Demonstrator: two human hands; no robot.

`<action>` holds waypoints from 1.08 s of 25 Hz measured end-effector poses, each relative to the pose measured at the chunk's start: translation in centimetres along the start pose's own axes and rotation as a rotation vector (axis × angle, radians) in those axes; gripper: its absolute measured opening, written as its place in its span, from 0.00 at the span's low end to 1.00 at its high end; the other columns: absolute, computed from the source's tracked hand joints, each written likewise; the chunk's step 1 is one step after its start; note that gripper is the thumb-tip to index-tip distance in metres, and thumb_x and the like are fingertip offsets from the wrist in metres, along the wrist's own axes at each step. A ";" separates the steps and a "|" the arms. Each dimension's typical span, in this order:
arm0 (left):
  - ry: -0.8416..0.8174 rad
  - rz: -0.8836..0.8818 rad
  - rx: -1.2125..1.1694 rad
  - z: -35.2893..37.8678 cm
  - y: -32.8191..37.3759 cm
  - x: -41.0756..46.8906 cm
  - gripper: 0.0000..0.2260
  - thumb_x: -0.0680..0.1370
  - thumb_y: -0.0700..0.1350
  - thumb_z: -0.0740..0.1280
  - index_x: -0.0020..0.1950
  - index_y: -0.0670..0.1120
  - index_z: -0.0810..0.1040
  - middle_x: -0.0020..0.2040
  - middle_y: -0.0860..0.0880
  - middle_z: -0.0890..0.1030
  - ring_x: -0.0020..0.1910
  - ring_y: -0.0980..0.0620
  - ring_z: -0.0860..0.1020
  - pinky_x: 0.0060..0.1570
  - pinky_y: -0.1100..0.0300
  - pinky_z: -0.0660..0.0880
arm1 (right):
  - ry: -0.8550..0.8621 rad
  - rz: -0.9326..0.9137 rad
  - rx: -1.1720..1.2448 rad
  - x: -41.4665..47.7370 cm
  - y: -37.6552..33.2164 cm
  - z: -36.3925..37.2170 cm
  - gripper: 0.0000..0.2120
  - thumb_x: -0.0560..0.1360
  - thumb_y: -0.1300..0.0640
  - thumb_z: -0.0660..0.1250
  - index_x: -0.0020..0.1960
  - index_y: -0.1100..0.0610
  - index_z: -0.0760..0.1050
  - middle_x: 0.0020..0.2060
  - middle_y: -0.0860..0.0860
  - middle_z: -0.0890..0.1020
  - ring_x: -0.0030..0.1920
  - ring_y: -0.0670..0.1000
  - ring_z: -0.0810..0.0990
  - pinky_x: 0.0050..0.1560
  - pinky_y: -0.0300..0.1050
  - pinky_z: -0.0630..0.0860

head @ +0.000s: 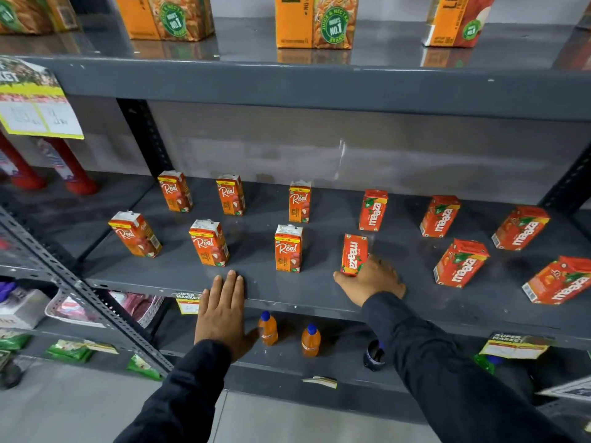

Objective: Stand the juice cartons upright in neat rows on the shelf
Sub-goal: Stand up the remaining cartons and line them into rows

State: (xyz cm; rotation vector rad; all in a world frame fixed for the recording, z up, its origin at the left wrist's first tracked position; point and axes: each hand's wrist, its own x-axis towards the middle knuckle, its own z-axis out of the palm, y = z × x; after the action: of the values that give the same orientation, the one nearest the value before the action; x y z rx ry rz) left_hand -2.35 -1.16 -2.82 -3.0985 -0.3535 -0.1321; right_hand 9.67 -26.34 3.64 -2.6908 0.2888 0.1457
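Currently mid-row. Six Real cartons (pixel 209 243) at centre-left of frame, upright in two rows of three, evenly gapped; looks finished. Left hand (pixel 222 310) flat and released on the shelf (pixel 287 292) front lip at lower centre, holding nothing; probably bracing. Right hand (pixel 372 279) just right of centre, fingers wrapped round the base of a Maaza carton (pixel 354 254), label reading inverted, so likely upside down; standing in the front-row slot beside the last Real carton. Back row at centre-right: three Maaza cartons (pixel 439 216) upright. Front right: two more (pixel 460 263), apparently upright but turned off square, spacing loose; probably next to tidy. Clear shelf either side of the held carton, nothing blocking. Small orange bottles (pixel 268 328) on the lower shelf, below centre, well clear. Big cartons (pixel 315 20) on the top shelf, out of reach path.
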 end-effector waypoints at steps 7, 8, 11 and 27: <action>0.004 0.011 0.002 0.0 0.1 0.0 0.52 0.66 0.70 0.65 0.75 0.45 0.42 0.77 0.45 0.43 0.75 0.43 0.40 0.70 0.46 0.39 | -0.375 0.288 1.240 0.5 1.4 -2.9 0.10 0.70 0.55 0.70 0.47 0.59 0.76 0.40 0.55 0.81 0.34 0.51 0.82 0.32 0.42 0.75; 0.003 0.011 0.007 0.0 0.0 0.0 0.52 0.66 0.70 0.64 0.76 0.45 0.42 0.78 0.44 0.44 0.75 0.42 0.40 0.70 0.46 0.39 | -0.438 0.302 1.384 0.2 1.8 -2.7 0.10 0.70 0.60 0.70 0.50 0.59 0.76 0.41 0.55 0.81 0.34 0.51 0.82 0.32 0.42 0.77; -0.004 0.008 0.023 0.0 0.1 0.0 0.51 0.66 0.71 0.63 0.75 0.46 0.41 0.78 0.45 0.44 0.75 0.42 0.41 0.70 0.46 0.39 | -0.474 0.138 1.592 -0.6 2.6 -2.2 0.21 0.69 0.71 0.68 0.58 0.55 0.73 0.43 0.56 0.80 0.36 0.50 0.81 0.34 0.44 0.79; 0.002 0.013 0.001 0.0 0.1 -0.1 0.50 0.66 0.70 0.64 0.76 0.44 0.46 0.78 0.44 0.48 0.76 0.41 0.45 0.72 0.45 0.44 | 0.077 -0.386 1.256 -2.5 2.0 -1.8 0.37 0.69 0.68 0.72 0.67 0.39 0.64 0.60 0.47 0.77 0.55 0.47 0.81 0.50 0.38 0.78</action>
State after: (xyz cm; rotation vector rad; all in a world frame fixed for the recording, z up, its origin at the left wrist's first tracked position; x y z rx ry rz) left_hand -2.44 -1.23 -2.80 -3.0985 -0.3339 -0.1347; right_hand 6.89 -28.41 4.87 -1.4532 -0.1172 -0.2025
